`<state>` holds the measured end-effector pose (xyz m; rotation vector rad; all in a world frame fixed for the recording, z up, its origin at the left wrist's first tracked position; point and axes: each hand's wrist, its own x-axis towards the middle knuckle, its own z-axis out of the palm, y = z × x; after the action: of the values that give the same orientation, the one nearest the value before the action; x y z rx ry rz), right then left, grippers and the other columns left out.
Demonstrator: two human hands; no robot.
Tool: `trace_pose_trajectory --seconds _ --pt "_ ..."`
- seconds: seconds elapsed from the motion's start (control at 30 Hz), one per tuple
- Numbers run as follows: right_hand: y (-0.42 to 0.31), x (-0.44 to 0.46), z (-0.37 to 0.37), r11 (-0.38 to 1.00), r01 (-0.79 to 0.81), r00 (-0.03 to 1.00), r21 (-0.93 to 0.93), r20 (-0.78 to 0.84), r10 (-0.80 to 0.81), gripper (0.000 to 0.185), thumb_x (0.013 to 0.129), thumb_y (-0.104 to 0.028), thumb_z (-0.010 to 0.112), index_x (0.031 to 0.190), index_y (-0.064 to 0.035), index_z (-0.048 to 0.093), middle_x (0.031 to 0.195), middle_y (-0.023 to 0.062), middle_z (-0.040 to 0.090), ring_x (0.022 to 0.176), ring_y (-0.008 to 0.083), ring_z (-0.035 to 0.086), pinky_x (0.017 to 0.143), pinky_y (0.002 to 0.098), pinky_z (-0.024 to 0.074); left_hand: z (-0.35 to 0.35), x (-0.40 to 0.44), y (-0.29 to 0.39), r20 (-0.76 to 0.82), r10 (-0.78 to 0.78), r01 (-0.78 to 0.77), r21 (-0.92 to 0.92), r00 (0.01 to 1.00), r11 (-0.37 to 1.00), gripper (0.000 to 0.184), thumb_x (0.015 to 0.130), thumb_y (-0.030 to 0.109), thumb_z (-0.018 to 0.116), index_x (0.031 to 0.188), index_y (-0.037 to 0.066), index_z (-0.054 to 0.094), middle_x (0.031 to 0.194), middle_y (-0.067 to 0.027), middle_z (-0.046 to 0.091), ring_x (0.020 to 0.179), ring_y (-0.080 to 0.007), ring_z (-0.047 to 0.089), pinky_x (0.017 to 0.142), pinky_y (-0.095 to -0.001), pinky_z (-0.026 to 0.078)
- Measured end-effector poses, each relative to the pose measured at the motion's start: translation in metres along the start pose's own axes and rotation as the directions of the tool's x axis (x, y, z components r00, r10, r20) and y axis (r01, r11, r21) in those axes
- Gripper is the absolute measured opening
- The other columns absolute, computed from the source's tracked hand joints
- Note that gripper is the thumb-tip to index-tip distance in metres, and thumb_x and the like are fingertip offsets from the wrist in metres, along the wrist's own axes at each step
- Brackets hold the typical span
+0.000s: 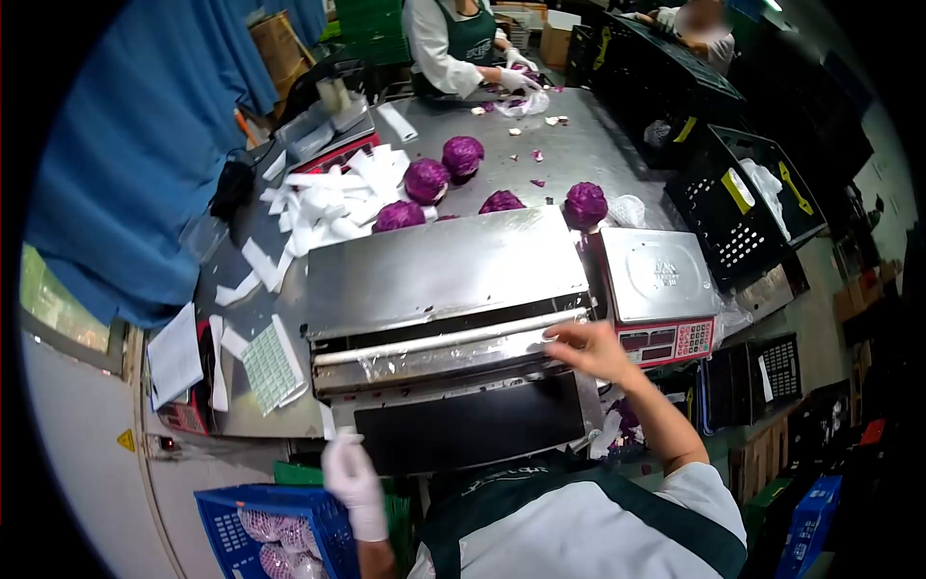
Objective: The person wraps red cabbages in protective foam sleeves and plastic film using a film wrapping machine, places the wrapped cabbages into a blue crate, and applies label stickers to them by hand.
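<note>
A metal film-wrapping machine (444, 275) stands in front of me, with a pale roller (453, 340) across it and a black plate (473, 425) at its front. Clear plastic film (386, 367) clings along the bar below the roller. My right hand (588, 349), bare, is at the roller's right end, its fingers curled close together; whatever they pinch is too small to make out. My left hand (353, 482), in a white glove, hangs beside the machine's front left corner. Its fingers are blurred. Several red cabbages (463, 155) lie behind the machine.
A scale (661, 280) stands to the right of the machine. White strips (333, 203) are heaped at the left, near a label sheet (273, 365). Black crates (743, 193) line the right side. A blue crate (217, 511) holds net-wrapped produce. A co-worker (463, 48) handles cabbage across the table.
</note>
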<state>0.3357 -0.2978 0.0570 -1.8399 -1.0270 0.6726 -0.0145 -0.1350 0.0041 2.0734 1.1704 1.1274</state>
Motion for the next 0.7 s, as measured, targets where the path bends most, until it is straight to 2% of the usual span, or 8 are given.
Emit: trace_pose_trajectory --seconds 0.1,0.17,0.3,0.4,0.43,0.53,0.57,0.7 --pt "0.039 0.04 -0.047 0.997 -0.041 0.987 0.066 -0.154 0.05 0.031 0.076 -0.021 0.071 0.099 -0.0013 0.064 0.086 0.0121 0.066 0.073 0.0111 0.062 0.065 0.0238 0.0502 0.076 -0.029 0.021 0.25 0.197 -0.17 -0.124 0.948 0.978 0.019 0.077 0.002 0.058 0.095 0.003 0.062 0.096 -0.011 0.063 0.086 -0.0267 0.058 0.079 -0.0343 0.046" --pt "0.049 0.073 -0.079 0.995 -0.067 0.976 -0.073 -0.211 0.05 0.044 0.072 -0.027 0.073 0.105 -0.0012 0.061 0.089 0.0129 0.066 0.076 0.0145 0.063 0.07 0.0267 0.0504 0.096 -0.033 0.024 0.31 0.393 -0.416 0.009 0.866 0.909 0.022 0.072 0.005 0.061 0.094 0.007 0.064 0.095 -0.0067 0.065 0.081 -0.0248 0.057 0.073 -0.0336 0.045" --pt "0.138 0.18 -0.148 0.948 -0.088 0.903 -0.306 -0.426 -0.054 0.077 0.062 -0.05 0.075 0.118 -0.0017 0.054 0.105 0.0188 0.062 0.096 0.0289 0.06 0.084 0.0344 0.0461 0.112 -0.039 0.005 0.272 0.239 -0.271 0.087 0.932 0.959 0.022 0.07 0.006 0.062 0.091 0.011 0.065 0.095 -0.0009 0.065 0.076 -0.0211 0.055 0.07 -0.033 0.043" --pt "0.198 0.246 -0.184 0.89 -0.386 0.853 -0.243 -0.461 0.244 0.1 0.053 -0.058 0.076 0.129 -0.003 0.042 0.122 0.0243 0.05 0.111 0.0317 0.052 0.092 0.0357 0.0426 0.112 -0.04 0.006 0.278 0.187 -0.23 0.131 0.942 0.964 0.021 0.069 0.006 0.062 0.088 0.013 0.066 0.095 0.0023 0.065 0.076 -0.0187 0.056 0.071 -0.0311 0.043" --pt "0.253 0.27 -0.194 0.891 -0.419 0.857 -0.176 -0.402 0.323 0.099 0.053 -0.057 0.077 0.128 -0.0016 0.042 0.121 0.0223 0.052 0.11 0.031 0.052 0.09 0.0373 0.0445 0.113 -0.04 0.007 0.282 0.171 -0.222 0.161 0.944 0.962 0.021 0.068 0.006 0.063 0.087 0.014 0.066 0.094 0.0029 0.066 0.075 -0.0183 0.056 0.071 -0.0313 0.043" --pt "0.226 0.281 -0.18 0.91 -0.39 0.889 0.144 -0.2 0.413 0.084 0.058 -0.052 0.076 0.121 -0.0033 0.049 0.114 0.017 0.055 0.1 0.0318 0.057 0.078 0.0471 0.0494 0.113 -0.038 0.006 0.293 0.17 -0.227 0.173 0.941 0.958 0.022 0.065 0.006 0.063 0.084 0.016 0.066 0.092 0.0044 0.066 0.073 -0.0177 0.055 0.07 -0.0311 0.043" --pt "0.228 0.285 -0.182 0.907 -0.396 0.887 0.142 -0.198 0.418 0.084 0.058 -0.052 0.076 0.121 -0.0033 0.049 0.114 0.017 0.055 0.1 0.0318 0.057 0.078 0.0471 0.0494 0.11 -0.035 0.009 0.339 0.177 -0.243 0.162 0.924 0.957 0.016 0.069 0.002 0.061 0.084 0.008 0.063 0.089 -0.0038 0.066 0.072 -0.0223 0.057 0.07 -0.033 0.044" --pt "0.262 0.289 -0.192 0.744 -0.463 0.782 0.482 -0.174 0.599 0.072 0.065 -0.047 0.074 0.119 -0.0061 0.051 0.115 0.0173 0.055 0.098 0.0328 0.058 0.078 0.05 0.0495 0.111 -0.033 0.012 0.351 0.132 -0.194 0.147 0.927 0.97 0.017 0.07 0.003 0.06 0.085 0.009 0.063 0.089 -0.0036 0.066 0.072 -0.0223 0.056 0.069 -0.0327 0.044"
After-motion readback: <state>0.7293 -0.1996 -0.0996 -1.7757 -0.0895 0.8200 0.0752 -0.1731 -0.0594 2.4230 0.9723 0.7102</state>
